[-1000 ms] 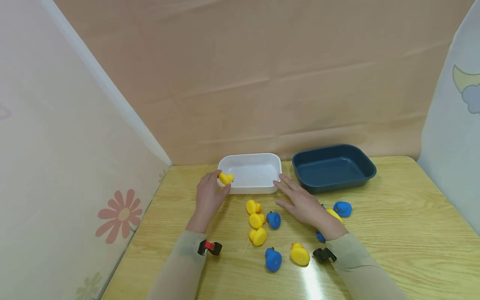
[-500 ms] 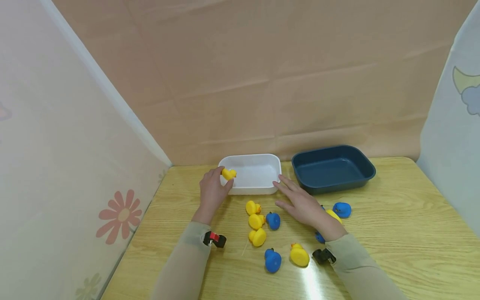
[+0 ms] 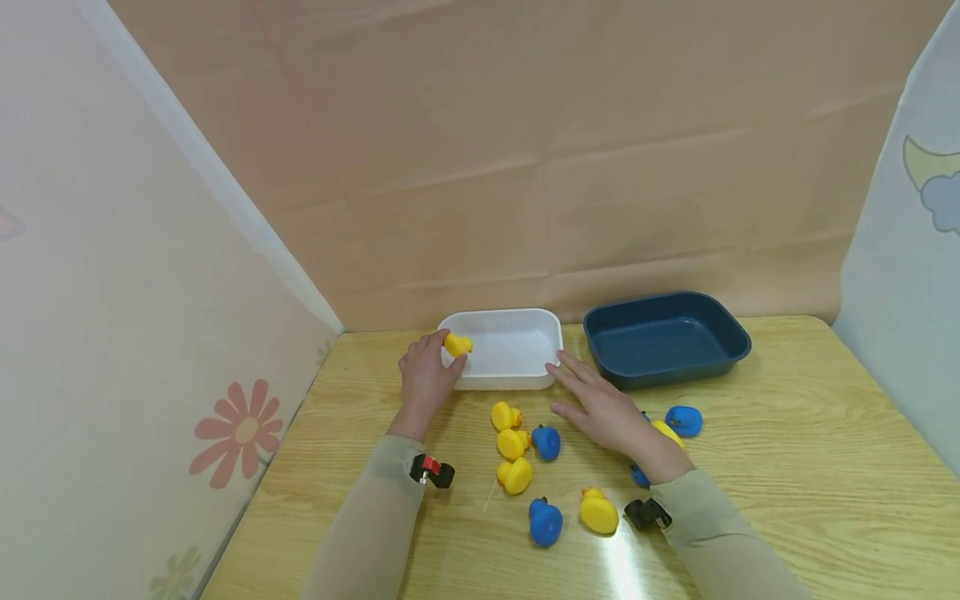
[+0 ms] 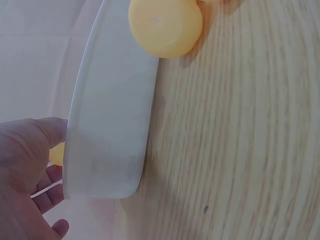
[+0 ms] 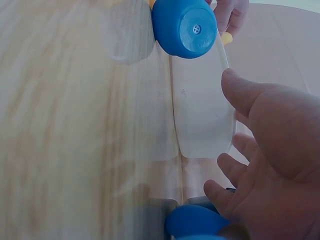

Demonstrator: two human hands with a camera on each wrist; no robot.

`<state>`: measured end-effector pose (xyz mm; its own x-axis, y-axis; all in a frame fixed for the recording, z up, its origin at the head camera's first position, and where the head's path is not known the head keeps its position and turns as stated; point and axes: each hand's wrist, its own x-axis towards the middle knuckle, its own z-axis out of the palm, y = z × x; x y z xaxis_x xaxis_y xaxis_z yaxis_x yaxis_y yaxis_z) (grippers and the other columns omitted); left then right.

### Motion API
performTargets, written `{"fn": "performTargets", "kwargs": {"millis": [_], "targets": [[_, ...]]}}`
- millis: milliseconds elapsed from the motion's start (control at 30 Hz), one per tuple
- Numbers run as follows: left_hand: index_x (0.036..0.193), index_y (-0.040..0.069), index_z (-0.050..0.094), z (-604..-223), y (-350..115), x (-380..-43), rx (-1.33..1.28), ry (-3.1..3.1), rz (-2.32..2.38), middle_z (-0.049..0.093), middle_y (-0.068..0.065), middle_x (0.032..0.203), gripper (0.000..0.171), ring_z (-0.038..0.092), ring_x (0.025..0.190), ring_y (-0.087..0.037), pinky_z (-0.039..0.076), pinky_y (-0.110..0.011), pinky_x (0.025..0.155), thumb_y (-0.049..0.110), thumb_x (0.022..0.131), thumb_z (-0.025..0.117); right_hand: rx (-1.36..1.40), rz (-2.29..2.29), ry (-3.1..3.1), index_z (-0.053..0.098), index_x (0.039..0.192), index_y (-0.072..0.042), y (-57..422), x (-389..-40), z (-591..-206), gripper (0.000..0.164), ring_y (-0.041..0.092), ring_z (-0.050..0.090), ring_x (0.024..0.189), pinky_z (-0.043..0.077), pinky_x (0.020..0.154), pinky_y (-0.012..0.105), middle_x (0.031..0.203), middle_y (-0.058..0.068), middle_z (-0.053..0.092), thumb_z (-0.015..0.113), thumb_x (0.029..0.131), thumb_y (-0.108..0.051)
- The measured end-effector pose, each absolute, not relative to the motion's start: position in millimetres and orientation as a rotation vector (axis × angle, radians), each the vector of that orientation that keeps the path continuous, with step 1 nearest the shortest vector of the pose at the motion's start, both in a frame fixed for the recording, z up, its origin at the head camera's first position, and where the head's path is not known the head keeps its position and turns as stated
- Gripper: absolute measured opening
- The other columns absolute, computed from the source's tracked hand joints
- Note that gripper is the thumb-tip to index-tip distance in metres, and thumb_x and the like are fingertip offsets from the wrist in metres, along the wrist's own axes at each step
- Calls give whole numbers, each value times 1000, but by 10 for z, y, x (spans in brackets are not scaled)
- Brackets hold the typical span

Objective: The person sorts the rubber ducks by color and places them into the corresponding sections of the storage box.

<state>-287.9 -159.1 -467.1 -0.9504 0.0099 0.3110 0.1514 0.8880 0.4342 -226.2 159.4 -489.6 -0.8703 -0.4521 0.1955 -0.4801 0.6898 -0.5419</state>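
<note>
My left hand point(image 3: 429, 375) pinches a yellow rubber duck point(image 3: 458, 345) over the left end of a white tray point(image 3: 510, 383). In the left wrist view the tray wall point(image 4: 110, 125) hides most of that duck, and only a bit of yellow shows by the fingers. My right hand point(image 3: 600, 406) is spread, its fingertips right at the tray's front right corner. Between the hands lie several yellow ducks point(image 3: 515, 476) and a blue duck point(image 3: 547, 442). In the right wrist view the fingers point(image 5: 232, 167) are apart and hold nothing.
To the right of the white tray stands a dark blue tray point(image 3: 667, 337). Closer to the front edge are another blue duck point(image 3: 546, 523) and a yellow duck point(image 3: 598, 511). More ducks, including a blue one point(image 3: 684, 421), lie beside the right forearm, partly hidden by it.
My left hand has moved slightly right and away from me, carrying the yellow duck from the white tray's left front rim to over its inside. The right hand has stayed still.
</note>
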Motion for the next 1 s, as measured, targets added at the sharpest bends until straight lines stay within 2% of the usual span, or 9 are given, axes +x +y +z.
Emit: {"fn": "performTargets", "kwargs": {"millis": [533,1000], "targets": [[155,8,61,-4660,-1576,-2812,-162,-2678,-698,64,-22,149,62,55,138,-47,40,-68,115,28,101,85,793,912,-2846,43,171,-12,1593,-2267,-4892,68,48,28,163,36,123,71,181,17,25,70,112,-31],[158,7,58,-4557,-1499,-2457,-216,-2667,-775,61,-17,158,65,52,146,-44,36,-68,120,27,101,85,792,923,-2850,42,171,-12,1591,-2276,-4904,68,49,27,162,36,123,71,181,16,24,69,112,-31]]}}
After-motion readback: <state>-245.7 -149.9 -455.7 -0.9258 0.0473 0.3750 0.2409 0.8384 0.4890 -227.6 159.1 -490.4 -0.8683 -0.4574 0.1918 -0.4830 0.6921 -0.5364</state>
